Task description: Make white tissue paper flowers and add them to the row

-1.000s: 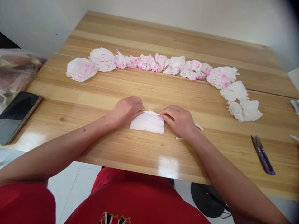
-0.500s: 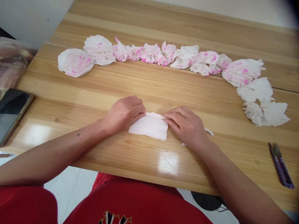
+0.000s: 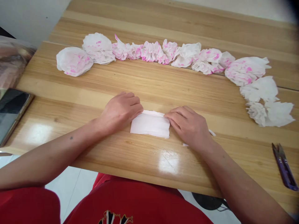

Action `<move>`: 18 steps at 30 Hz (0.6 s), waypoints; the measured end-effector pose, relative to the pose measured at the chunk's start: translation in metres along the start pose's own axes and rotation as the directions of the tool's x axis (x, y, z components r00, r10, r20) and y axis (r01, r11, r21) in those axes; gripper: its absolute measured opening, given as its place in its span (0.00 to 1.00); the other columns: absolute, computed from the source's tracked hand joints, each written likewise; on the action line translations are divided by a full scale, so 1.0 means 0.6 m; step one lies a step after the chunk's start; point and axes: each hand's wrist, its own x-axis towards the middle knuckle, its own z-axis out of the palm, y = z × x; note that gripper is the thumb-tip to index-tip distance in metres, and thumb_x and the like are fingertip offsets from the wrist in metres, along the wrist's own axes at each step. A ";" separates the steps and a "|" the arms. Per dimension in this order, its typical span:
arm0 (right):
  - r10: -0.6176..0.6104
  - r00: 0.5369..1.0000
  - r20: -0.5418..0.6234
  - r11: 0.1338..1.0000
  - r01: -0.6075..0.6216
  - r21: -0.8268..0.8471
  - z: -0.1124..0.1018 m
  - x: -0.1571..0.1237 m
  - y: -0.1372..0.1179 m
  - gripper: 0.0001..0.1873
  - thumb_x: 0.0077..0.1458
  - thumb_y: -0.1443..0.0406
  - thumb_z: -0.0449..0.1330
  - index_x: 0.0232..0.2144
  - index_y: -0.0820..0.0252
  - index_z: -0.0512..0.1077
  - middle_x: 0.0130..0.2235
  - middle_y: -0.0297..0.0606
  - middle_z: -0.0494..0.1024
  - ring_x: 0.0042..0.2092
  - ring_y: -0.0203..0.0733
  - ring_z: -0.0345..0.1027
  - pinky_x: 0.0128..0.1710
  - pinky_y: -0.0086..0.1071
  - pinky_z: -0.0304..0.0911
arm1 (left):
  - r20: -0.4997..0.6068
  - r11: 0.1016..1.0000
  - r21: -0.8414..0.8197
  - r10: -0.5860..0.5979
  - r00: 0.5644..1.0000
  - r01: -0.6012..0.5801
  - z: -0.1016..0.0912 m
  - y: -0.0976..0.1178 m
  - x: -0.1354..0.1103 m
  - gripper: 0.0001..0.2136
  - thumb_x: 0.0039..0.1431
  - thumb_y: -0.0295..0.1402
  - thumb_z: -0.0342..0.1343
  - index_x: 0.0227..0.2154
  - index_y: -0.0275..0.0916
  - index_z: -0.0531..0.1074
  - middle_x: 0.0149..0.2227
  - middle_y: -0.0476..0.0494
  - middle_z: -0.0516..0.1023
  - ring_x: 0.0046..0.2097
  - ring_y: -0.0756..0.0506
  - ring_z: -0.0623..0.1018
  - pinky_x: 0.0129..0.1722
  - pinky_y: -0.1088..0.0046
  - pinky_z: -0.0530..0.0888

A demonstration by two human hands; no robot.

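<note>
A small rectangle of white tissue paper (image 3: 150, 126) lies flat on the wooden table in front of me, with a narrow fold along its far edge. My left hand (image 3: 121, 110) pinches the far left corner of that fold, fingertips curled together. At the far right corner, my right hand (image 3: 188, 123) grips the same fold between thumb and fingers. Two small white paper scraps lie beside my right hand, one a thin strip (image 3: 212, 133) near the wrist.
A curved row of white and pink ruffled tissue flowers (image 3: 150, 52) spans the back of the table (image 3: 130, 84). Purple thread snips (image 3: 284, 168) lie at the right. A phone (image 3: 14, 112) and a clear plastic bag (image 3: 14, 60) are at the left.
The hands have moved slightly apart along the tissue's far edge, and the fold there looks flatter and wider. The view has shifted a little.
</note>
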 end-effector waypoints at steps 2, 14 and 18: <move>0.013 1.000 -0.001 1.000 -0.013 0.008 0.000 0.000 -0.001 0.13 0.64 0.69 0.49 0.39 0.57 0.73 0.39 0.38 0.78 0.41 0.42 0.69 0.37 0.34 0.63 | 0.007 1.000 0.003 -0.009 1.000 0.009 -0.004 0.000 0.001 0.14 0.66 0.32 0.44 0.29 0.37 0.73 0.29 0.42 0.74 0.34 0.46 0.70 0.34 0.68 0.64; 0.063 0.998 0.002 0.997 -0.063 0.048 -0.002 0.001 -0.002 0.15 0.63 0.67 0.50 0.37 0.53 0.77 0.37 0.37 0.79 0.39 0.42 0.69 0.35 0.34 0.62 | 0.087 0.999 0.039 0.022 0.996 -0.025 -0.017 -0.004 0.001 0.12 0.65 0.29 0.45 0.31 0.37 0.73 0.30 0.42 0.75 0.34 0.46 0.70 0.34 0.67 0.63; 0.076 0.997 0.011 0.995 -0.077 0.056 -0.003 0.002 -0.002 0.16 0.63 0.68 0.49 0.36 0.53 0.78 0.36 0.37 0.79 0.38 0.42 0.68 0.34 0.35 0.61 | 0.095 0.999 0.017 0.026 0.995 -0.028 -0.017 -0.005 0.000 0.13 0.65 0.29 0.45 0.29 0.37 0.72 0.30 0.42 0.75 0.35 0.45 0.71 0.35 0.67 0.63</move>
